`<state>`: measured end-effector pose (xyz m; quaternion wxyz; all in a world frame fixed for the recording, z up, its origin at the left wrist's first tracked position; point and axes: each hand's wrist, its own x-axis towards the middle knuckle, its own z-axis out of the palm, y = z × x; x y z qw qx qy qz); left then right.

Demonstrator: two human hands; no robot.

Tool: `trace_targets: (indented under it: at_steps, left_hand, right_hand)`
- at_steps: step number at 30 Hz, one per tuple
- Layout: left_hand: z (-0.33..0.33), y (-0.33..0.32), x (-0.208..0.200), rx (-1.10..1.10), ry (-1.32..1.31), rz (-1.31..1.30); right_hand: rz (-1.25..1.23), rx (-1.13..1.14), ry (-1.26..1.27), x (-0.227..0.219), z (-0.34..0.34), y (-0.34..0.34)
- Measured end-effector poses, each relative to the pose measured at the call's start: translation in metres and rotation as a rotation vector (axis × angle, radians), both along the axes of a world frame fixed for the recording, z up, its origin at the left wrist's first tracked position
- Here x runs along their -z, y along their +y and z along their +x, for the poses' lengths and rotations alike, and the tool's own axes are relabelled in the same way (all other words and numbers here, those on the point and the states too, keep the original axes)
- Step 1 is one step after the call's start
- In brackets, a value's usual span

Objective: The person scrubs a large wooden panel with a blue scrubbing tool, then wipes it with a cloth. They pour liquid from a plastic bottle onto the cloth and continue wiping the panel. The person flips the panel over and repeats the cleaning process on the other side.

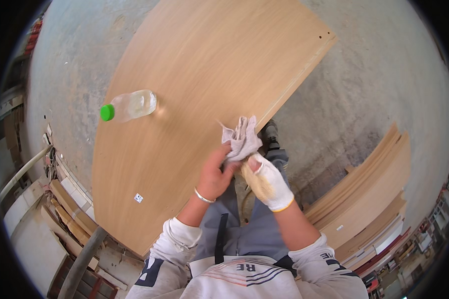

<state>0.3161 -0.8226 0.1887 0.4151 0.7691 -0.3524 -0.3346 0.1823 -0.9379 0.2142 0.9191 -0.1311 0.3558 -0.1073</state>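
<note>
Both hands meet just off the near edge of the wooden panel [199, 74]: the bare left hand [215, 174] and the gloved right hand [265, 180] are closed together on a crumpled grey rag [241, 138]. The clear bottle with a green cap [129, 105] lies on its side on the panel and could roll off if the board is bumped, and the rag could slip loose. The rag covers the fingertips, so the exact grip is hard to make out.
</note>
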Motion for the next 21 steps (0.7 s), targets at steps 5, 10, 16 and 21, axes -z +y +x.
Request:
trace_targets:
  at_steps: [5, 10, 16, 21]
  left_hand:
    - [0.054, -0.005, -0.022, -0.154, 0.904, 0.166]
    - [0.074, -0.024, -0.049, 0.078, 1.221, 0.144]
    - [0.082, -0.054, -0.04, 0.372, 1.136, 0.136]
    - [0.1, -0.067, -0.04, 0.362, 0.814, 0.142]
  right_hand:
    - [-0.517, -0.142, 0.211, -0.012, -0.03, -0.048]
    - [-0.411, -0.219, -0.068, 0.031, -0.026, -0.087]
    - [0.307, -0.316, -0.21, 0.103, -0.019, -0.051]
    - [0.12, -0.212, -0.264, 0.063, 0.001, -0.054]
